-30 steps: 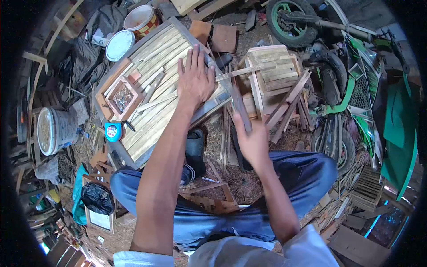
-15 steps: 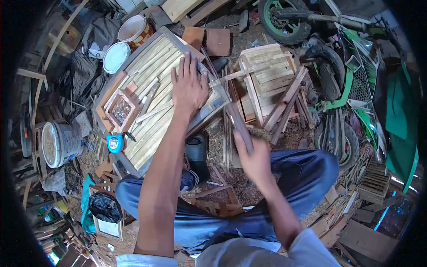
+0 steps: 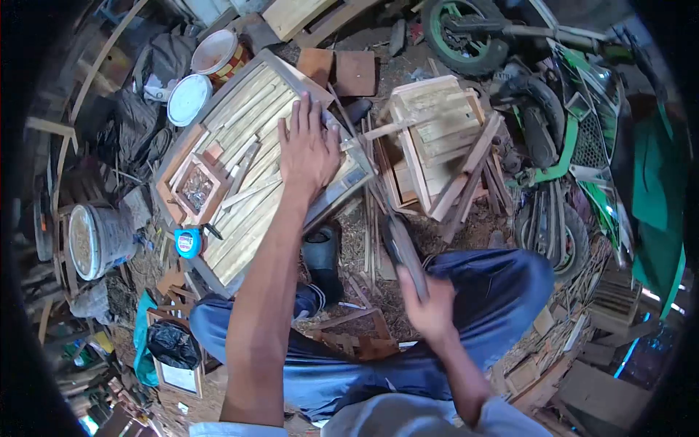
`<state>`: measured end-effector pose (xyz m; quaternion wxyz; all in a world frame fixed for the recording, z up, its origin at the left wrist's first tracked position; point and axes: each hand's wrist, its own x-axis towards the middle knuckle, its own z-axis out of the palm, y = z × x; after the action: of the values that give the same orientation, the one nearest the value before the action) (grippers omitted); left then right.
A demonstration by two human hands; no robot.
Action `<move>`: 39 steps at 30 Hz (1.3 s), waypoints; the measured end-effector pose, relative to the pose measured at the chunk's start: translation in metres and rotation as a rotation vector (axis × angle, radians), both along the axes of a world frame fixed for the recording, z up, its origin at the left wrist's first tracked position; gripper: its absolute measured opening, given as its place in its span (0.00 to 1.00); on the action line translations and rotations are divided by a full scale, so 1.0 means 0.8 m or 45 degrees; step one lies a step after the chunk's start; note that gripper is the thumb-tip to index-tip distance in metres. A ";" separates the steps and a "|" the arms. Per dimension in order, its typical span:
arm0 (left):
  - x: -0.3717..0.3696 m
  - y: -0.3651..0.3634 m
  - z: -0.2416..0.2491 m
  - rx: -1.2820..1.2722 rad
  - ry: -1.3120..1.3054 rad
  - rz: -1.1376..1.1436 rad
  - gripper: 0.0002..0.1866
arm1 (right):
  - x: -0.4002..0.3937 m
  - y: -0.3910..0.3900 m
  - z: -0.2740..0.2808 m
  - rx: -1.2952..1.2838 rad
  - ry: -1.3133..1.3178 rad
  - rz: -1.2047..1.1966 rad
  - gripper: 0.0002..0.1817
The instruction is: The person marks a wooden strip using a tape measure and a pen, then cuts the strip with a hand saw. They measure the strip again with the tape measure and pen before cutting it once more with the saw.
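My left hand (image 3: 309, 149) lies flat, fingers spread, on a slatted wooden panel (image 3: 251, 98) with a grey border. By its fingers a thin wood strip (image 3: 386, 131) juts past the panel's right edge; whether the palm presses on it is hidden. Closed around the straight handle of a hand saw (image 3: 404, 251) is my right hand (image 3: 431, 309), above my right knee. The saw's narrow blade runs up along the panel's right edge, by the strip. On the panel are a small wooden box (image 3: 216, 178) of nails or screws and a blue tape measure (image 3: 188, 242).
Right of the panel stands a wooden crate-like piece (image 3: 440, 109) with loose sticks (image 3: 473, 175) leaning on it. A green motorbike (image 3: 561, 164) is farther right. Buckets (image 3: 95, 240) are at the left, a lidded one (image 3: 189, 98) near the panel. Scraps litter the ground.
My right hand has drawn the saw back toward my body, slightly down and to the right. My left hand stays on the panel in nearly the same place.
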<state>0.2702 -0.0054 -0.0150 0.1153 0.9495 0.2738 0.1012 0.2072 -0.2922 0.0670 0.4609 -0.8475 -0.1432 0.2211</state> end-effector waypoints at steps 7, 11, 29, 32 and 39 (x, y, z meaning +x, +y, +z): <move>0.000 0.001 -0.013 0.155 -0.077 -0.014 0.30 | 0.085 0.110 -0.021 -0.043 -0.093 0.042 0.29; 0.001 -0.003 -0.004 0.120 -0.047 -0.034 0.30 | 0.049 0.055 -0.004 -0.001 -0.092 0.042 0.26; -0.007 -0.005 -0.012 0.085 -0.079 -0.039 0.32 | 0.060 0.108 -0.011 -0.030 0.154 -0.111 0.29; 0.000 -0.002 -0.013 0.074 -0.136 -0.007 0.31 | 0.061 0.121 -0.015 -0.027 -0.005 -0.121 0.30; -0.002 -0.005 -0.003 0.028 -0.236 0.037 0.26 | 0.075 0.120 -0.025 -0.037 -0.164 -0.047 0.29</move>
<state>0.2689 -0.0096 -0.0174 0.1283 0.9332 0.2746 0.1933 0.2675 -0.1962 0.0469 0.4422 -0.8691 -0.1539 0.1595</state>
